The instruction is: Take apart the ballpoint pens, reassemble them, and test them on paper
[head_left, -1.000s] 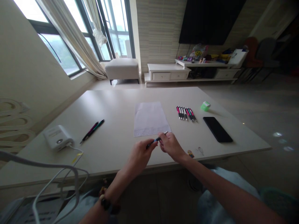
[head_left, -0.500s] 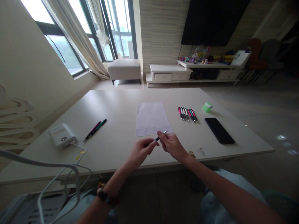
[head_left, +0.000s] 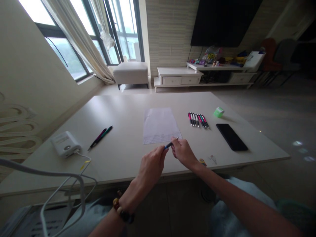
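A dark pen with a blue part (head_left: 169, 145) spans the gap between my two hands, above the table's front. Its blue end is pinched in the fingers of my left hand (head_left: 152, 163). My right hand (head_left: 183, 152) is closed round the other end, where a pale tip shows past the thumb. Just beyond lies a sheet of paper (head_left: 161, 123) with lines of writing along its near edge. To the right of the paper, several pens (head_left: 198, 120) lie side by side in a row. Two more pens (head_left: 100, 138) rest together on the left.
On the right are a black phone (head_left: 231, 137) and a green-and-white container (head_left: 219, 112). A small keychain-like item (head_left: 202, 162) sits by my right wrist. A white power bank (head_left: 65, 144) with a cable (head_left: 85, 164) occupies the table's left side.
My left hand has turned over, its back now facing up, and grips the pen nearer its blue end. The right hand has shifted slightly right along with the pen.
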Motion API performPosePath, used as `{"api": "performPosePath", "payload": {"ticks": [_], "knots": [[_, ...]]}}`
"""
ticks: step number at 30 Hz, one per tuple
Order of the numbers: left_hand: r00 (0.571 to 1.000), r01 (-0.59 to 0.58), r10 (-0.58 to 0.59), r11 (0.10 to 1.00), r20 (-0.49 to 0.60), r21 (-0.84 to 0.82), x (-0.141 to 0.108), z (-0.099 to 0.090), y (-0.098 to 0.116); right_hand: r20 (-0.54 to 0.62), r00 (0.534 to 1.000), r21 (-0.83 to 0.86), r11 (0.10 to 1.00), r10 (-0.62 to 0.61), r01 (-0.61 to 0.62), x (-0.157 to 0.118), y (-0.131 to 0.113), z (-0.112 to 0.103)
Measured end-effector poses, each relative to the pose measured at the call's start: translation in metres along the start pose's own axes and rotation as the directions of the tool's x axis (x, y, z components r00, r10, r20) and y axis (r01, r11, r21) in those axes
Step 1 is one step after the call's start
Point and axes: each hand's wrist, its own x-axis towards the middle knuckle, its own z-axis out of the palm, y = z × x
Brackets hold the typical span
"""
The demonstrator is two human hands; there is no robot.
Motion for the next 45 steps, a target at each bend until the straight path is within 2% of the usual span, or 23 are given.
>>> {"api": "performPosePath", "payload": {"ticks": [2, 4, 5, 6, 7, 8, 9, 10, 12, 13, 14, 15, 17, 20, 22, 26, 29, 31, 34, 37, 39, 42, 45], "knots": [[0.993, 0.091, -0.072, 0.974, 0.098, -0.209, 0.002, -0.006, -0.001, 0.036, 0.999, -0.003, 1.000, 0.000, 0.000, -0.003, 0.000, -0.001], [0.948, 0.245, -0.119, 0.864, 0.296, -0.439, 0.004, -0.015, -0.007, 0.089, 0.996, -0.004, 1.000, 0.000, 0.001, -0.007, 0.000, -0.002], [0.894, 0.346, -0.104, 0.777, 0.435, -0.526, 0.006, -0.019, -0.012, 0.115, 0.993, -0.014, 1.000, -0.017, 0.018, -0.009, -0.001, -0.002], [0.820, 0.447, -0.057, 0.684, 0.569, -0.576, 0.007, -0.023, -0.016, 0.137, 0.990, -0.030, 0.998, -0.046, 0.050, -0.012, -0.002, -0.003], [0.744, 0.525, 0.003, 0.616, 0.669, -0.587, 0.009, -0.026, -0.020, 0.151, 0.985, -0.049, 0.995, -0.083, 0.091, -0.013, -0.004, -0.004], [0.702, 0.558, 0.045, 0.585, 0.710, -0.589, 0.010, -0.028, -0.023, 0.158, 0.980, -0.065, 0.989, -0.120, 0.132, -0.014, -0.006, -0.005], [0.716, 0.537, 0.052, 0.596, 0.696, -0.597, 0.011, -0.029, -0.025, 0.167, 0.975, -0.076, 0.984, -0.149, 0.163, -0.014, -0.008, -0.006], [0.773, 0.467, 0.033, 0.646, 0.633, -0.604, 0.011, -0.029, -0.026, 0.180, 0.970, -0.075, 0.981, -0.161, 0.176, -0.013, -0.010, -0.008], [0.922, 0.245, -0.025, 0.813, 0.387, -0.529, 0.012, -0.027, -0.025, 0.221, 0.968, -0.040, 0.991, -0.119, 0.130, -0.009, -0.013, -0.011], [0.968, 0.136, -0.026, 0.890, 0.249, -0.435, 0.012, -0.025, -0.024, 0.251, 0.965, -0.017, 0.997, -0.074, 0.081, -0.006, -0.013, -0.012], [0.991, 0.048, -0.004, 0.945, 0.136, -0.323, 0.013, -0.024, -0.023, 0.282, 0.959, 0.000, 1.000, -0.022, 0.023, -0.003, -0.012, -0.012], [0.998, -0.017, 0.031, 0.977, 0.063, -0.214, 0.013, -0.023, -0.022, 0.307, 0.951, 0.010, 0.999, 0.029, -0.034, -0.001, -0.011, -0.013], [0.993, -0.116, 0.116, 0.992, 0.006, -0.039, 0.014, -0.022, -0.022, 0.342, 0.934, 0.019, 0.992, 0.108, -0.121, 0.002, -0.008, -0.012], [0.976, -0.218, 0.219, 0.966, 0.011, 0.140, 0.014, -0.021, -0.021, 0.385, 0.913, 0.067, 0.983, 0.134, -0.173, 0.002, -0.006, -0.012], [0.969, -0.245, 0.246, 0.949, 0.018, 0.200, 0.014, -0.022, -0.021, 0.431, 0.896, 0.073, 0.986, 0.102, -0.148, 0.001, -0.009, -0.014], [0.967, -0.252, 0.245, 0.960, 0.069, 0.124, 0.013, -0.021, -0.022, 0.510, 0.860, -0.102, 0.994, 0.010, 0.049, 0.000, -0.019, -0.024], [0.968, -0.226, 0.223, 0.974, 0.113, 0.022, 0.013, -0.019, -0.023, 0.483, 0.872, -0.242, 0.944, -0.084, 0.225, 0.000, -0.020, -0.028], [0.971, -0.204, 0.203, 0.979, 0.127, -0.005, 0.014, -0.018, -0.024, 0.448, 0.884, -0.271, 0.923, -0.131, 0.274, 0.001, -0.018, -0.029], [0.976, -0.185, 0.184, 0.983, 0.118, -0.003, 0.015, -0.020, -0.025, 0.437, 0.896, -0.263, 0.942, -0.074, 0.207, 0.002, -0.015, -0.030], [0.978, -0.196, 0.191, 0.979, 0.083, 0.059, 0.014, -0.022, -0.026, 0.488, 0.872, -0.242, 0.964, 0.020, 0.113, 0.003, -0.012, -0.030], [0.974, -0.220, 0.212, 0.969, 0.078, 0.111, 0.013, -0.022, -0.026, 0.507, 0.862, -0.175, 0.982, 0.026, 0.073, 0.003, -0.012, -0.028], [0.969, -0.244, 0.235, 0.955, 0.074, 0.168, 0.013, -0.021, -0.027, 0.489, 0.872, -0.110, 0.990, -0.021, 0.086, 0.002, -0.014, -0.026], [0.968, -0.251, 0.243, 0.947, 0.066, 0.202, 0.013, -0.021, -0.027, 0.474, 0.879, -0.157, 0.978, -0.050, 0.140, 0.004, -0.016, -0.028]]}}
